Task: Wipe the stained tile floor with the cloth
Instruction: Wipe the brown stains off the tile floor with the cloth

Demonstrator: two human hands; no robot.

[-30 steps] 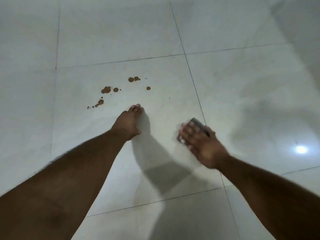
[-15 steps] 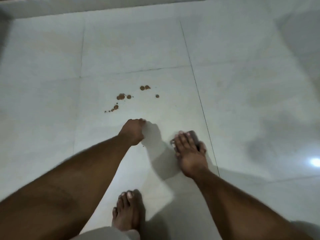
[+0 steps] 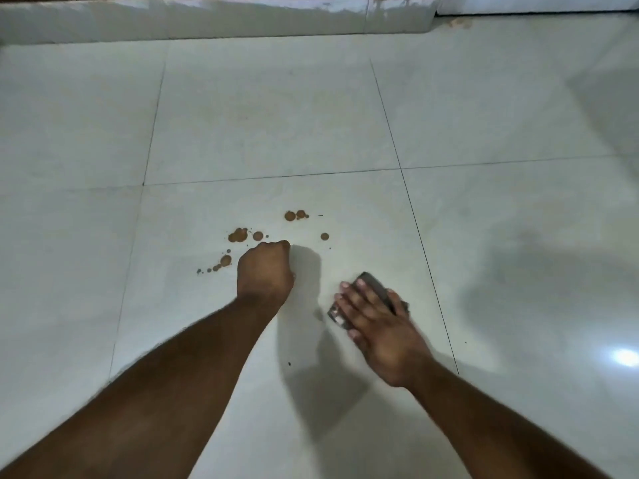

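Note:
Several brown stain drops [image 3: 238,235] lie scattered on a pale tile of the floor [image 3: 262,115], with more drops [image 3: 296,215] to their right. My left hand [image 3: 264,271] rests on the tile as a closed fist, its knuckles just below the stains. To its right, my right hand [image 3: 375,319] lies flat with fingers spread over a small dark grey folded cloth [image 3: 375,288], pressing it onto the tile. The cloth lies well to the right of and below the stains, apart from them.
A white tiled skirting [image 3: 221,19] runs along the far edge of the floor. A faint brown mark [image 3: 460,23] sits at its right end. A lamp's bright reflection [image 3: 626,357] shines on the floor at right. Dark grout lines cross the tiles.
The view has tilted up, so the skirting shows and the bare foot is out of sight. My left fist sits closer to the stains; my right hand stays on the cloth.

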